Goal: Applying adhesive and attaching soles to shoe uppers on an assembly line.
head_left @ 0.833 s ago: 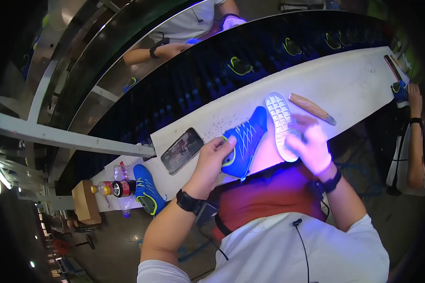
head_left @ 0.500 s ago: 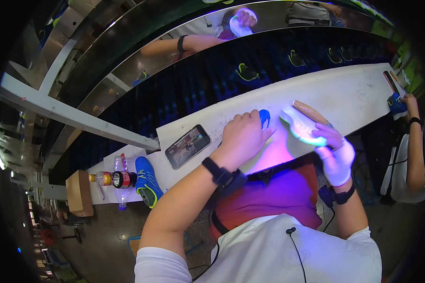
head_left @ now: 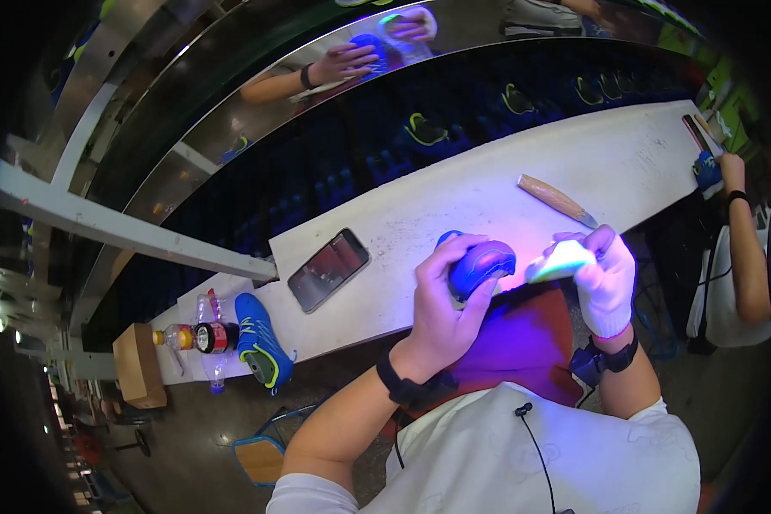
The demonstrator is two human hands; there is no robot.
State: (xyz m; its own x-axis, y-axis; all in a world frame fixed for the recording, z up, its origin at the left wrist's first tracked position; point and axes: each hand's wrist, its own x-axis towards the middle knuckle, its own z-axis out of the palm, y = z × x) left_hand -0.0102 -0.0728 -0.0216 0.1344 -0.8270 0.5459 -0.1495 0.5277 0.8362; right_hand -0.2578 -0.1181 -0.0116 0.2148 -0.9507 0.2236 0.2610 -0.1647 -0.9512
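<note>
Holding a blue shoe point(head_left: 486, 267) and a pale sole point(head_left: 564, 259) just apart

Both pieces are in front of my body, near the close edge of the desk point(head_left: 634, 158); I cannot tell if the shoe touches it. The fingers of my left hand point(head_left: 444, 304) are wrapped around the shoe, thumb on the near side, and its rounded end is turned toward the sole. My right hand point(head_left: 610, 274), in a white glove, grips the sole at its right end. The strong bluish light hides the exact place of these fingers.

I judge the shoe to be light, and soft on the sides, so a firm pinch could dent it; a wide grasp around its body should be better. The sole seems to me light and bendable, perhaps a little slippery for the glove. I would take it by the edges and leave its broad face free.

Farther on the desk lie a wooden-handled tool point(head_left: 557, 200), beyond the sole, and a phone point(head_left: 329, 270) to the left. More to the left are another blue shoe point(head_left: 262, 341), some bottles point(head_left: 214, 337) and a cardboard box point(head_left: 140, 366). Behind the desk runs a dark belt point(head_left: 343, 176) with shoes on it. At far right, a co-worker's hand point(head_left: 732, 171) is at one more blue shoe point(head_left: 707, 171).
</note>
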